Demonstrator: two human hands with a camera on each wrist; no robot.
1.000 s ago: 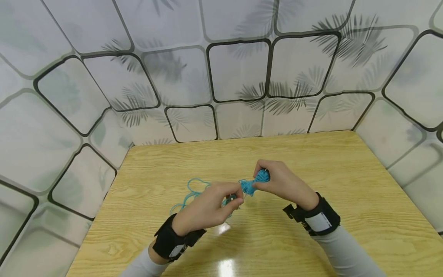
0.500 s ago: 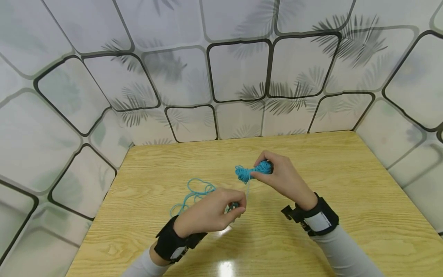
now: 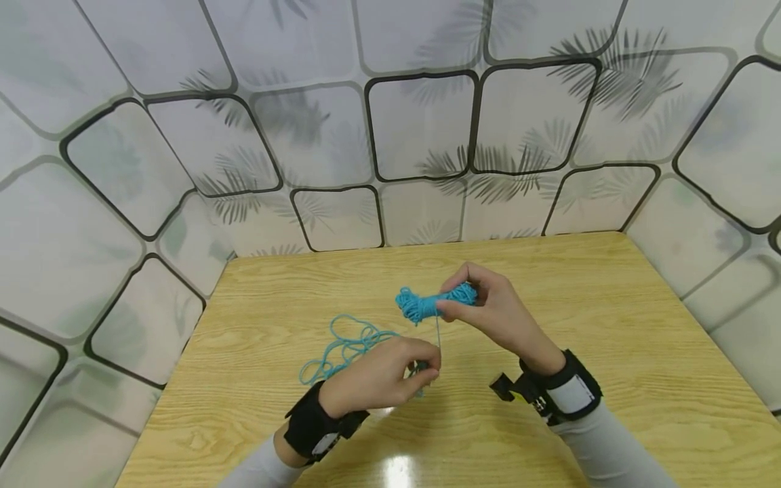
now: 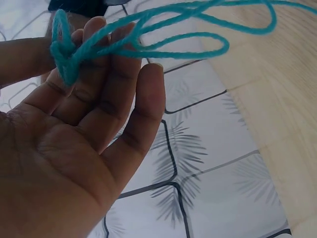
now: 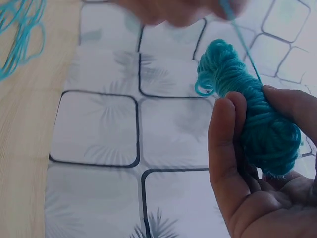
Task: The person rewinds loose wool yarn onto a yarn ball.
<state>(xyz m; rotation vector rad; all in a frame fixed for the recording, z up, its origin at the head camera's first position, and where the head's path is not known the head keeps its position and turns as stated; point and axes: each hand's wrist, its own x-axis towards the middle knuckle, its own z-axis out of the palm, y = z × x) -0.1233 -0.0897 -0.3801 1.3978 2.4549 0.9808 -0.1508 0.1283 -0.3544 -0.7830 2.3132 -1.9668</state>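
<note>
My right hand grips a small bundle of blue yarn, wound tightly round its middle, with looped ends; in the right wrist view the thumb presses on the wound yarn. A single strand runs taut from the bundle down to my left hand. The left hand pinches the yarn between thumb and fingers, lower and nearer the front than the bundle. In the left wrist view a loop of yarn sits at those fingertips, and slack yarn trails off to the right.
Loose yarn lies in tangled loops on the wooden table, left of and behind the left hand. A patterned wall covering with leaf prints stands along the table's back and sides. Both wrists wear black straps.
The right hand has lifted the bundle up and away from the left hand and turned it, showing more of its wound middle. The left hand has shifted slightly right and down; the strand between is longer.
</note>
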